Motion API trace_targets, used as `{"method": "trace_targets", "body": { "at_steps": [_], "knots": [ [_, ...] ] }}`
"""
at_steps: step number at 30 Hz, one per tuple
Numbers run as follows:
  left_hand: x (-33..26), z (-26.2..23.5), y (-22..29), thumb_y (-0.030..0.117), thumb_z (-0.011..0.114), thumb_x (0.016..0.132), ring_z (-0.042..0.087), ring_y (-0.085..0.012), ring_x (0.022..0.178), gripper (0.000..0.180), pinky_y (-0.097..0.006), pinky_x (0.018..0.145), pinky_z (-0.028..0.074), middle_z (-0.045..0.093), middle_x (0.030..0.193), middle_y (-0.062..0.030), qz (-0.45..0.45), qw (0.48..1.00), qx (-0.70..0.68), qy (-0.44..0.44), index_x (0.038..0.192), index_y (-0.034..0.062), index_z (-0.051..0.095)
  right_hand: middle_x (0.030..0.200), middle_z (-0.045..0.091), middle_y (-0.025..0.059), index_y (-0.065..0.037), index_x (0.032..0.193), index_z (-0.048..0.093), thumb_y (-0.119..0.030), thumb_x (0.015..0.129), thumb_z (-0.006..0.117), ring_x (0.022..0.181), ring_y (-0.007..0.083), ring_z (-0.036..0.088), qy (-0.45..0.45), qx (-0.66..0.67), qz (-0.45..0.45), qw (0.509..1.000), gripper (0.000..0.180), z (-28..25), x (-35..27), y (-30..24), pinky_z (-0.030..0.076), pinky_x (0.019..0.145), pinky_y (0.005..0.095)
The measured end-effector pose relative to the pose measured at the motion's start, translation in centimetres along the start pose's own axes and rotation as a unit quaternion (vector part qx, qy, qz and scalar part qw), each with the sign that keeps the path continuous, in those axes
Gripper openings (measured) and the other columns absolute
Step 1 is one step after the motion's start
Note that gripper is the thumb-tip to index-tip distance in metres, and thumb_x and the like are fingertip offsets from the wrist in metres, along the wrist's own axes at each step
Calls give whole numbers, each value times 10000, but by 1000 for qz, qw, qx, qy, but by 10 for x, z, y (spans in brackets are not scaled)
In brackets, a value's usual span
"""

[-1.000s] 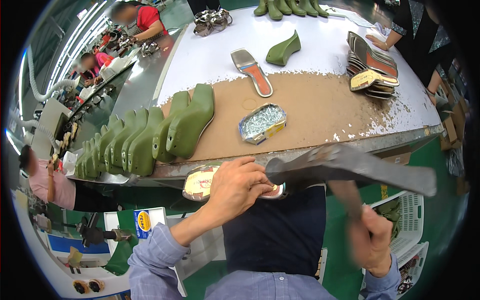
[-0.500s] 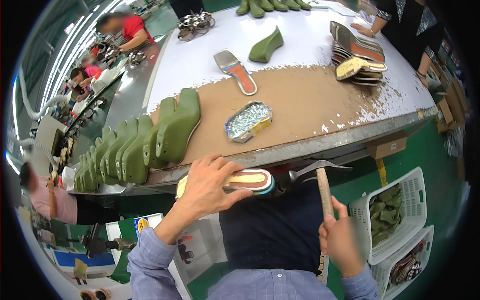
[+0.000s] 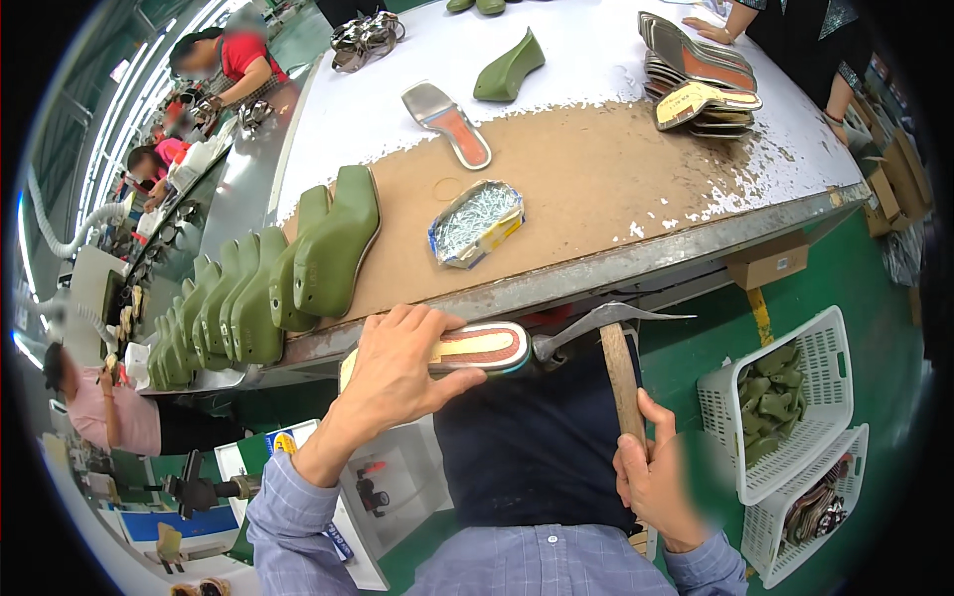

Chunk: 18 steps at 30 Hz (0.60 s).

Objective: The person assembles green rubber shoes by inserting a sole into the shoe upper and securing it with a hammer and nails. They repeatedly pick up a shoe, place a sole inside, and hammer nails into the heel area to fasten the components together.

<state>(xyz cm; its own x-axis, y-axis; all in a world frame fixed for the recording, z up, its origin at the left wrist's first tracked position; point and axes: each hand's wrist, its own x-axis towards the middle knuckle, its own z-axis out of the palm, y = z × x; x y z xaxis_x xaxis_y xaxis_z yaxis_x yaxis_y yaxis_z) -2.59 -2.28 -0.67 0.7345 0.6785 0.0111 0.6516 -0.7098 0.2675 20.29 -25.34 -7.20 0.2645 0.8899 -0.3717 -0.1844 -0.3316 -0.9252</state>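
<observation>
My left hand (image 3: pixel 393 372) is wrapped over a long insole (image 3: pixel 487 351) with a yellow centre, brown border and teal lower edge. Its thumb lies along the near side; what supports the piece underneath is hidden. My right hand (image 3: pixel 656 472) grips the wooden handle of a hammer (image 3: pixel 623 382). The hammer's metal head has a thin, pointed far end, and its face is right by the insole's right end; whether they touch, I cannot tell. Beyond, on the table, sits a cut-open box of nails (image 3: pixel 479 226). Another insole (image 3: pixel 452 124) lies flat behind it.
Green shoe lasts (image 3: pixel 338 243) line the table's left edge, and a single last (image 3: pixel 510 68) lies farther back. Insoles (image 3: pixel 696 74) are stacked at right, near another person's hand (image 3: pixel 711 30). White baskets (image 3: pixel 845 363) stand low at right. The table's metal edge (image 3: pixel 686 246) runs beyond my hands.
The hammer head has come left, closer to the insole's end, and its handle tilts more. My left hand keeps its hold. The whole view has shifted slightly.
</observation>
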Motion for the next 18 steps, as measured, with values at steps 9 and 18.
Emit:
{"method": "trace_targets", "body": {
  "at_steps": [9, 18],
  "knots": [
    [-2, 1, 4, 505, 786, 817, 598, -300, 991, 567, -425, 883, 429, 652, 1020, -110, 9, 998, 63, -12, 1147, 66, 645, 902, 674, 86, -40, 1502, 404, -33, 1014, 588, 595, 90, 559, 41, -141, -126, 981, 521, -13, 6, -1, 480, 562, 260],
    [-9, 19, 0, 556, 880, 651, 590, -301, 961, 898, -446, 822, 427, 610, 1006, -124, 18, 980, 197, -11, 1313, 36, 567, 991, 732, 203, -25, 1416, 537, 26, 891, 727, 708, 286, 718, -25, -386, -362, 848, 560, -25, 20, -79, 567, 628, 339]
  ]
}}
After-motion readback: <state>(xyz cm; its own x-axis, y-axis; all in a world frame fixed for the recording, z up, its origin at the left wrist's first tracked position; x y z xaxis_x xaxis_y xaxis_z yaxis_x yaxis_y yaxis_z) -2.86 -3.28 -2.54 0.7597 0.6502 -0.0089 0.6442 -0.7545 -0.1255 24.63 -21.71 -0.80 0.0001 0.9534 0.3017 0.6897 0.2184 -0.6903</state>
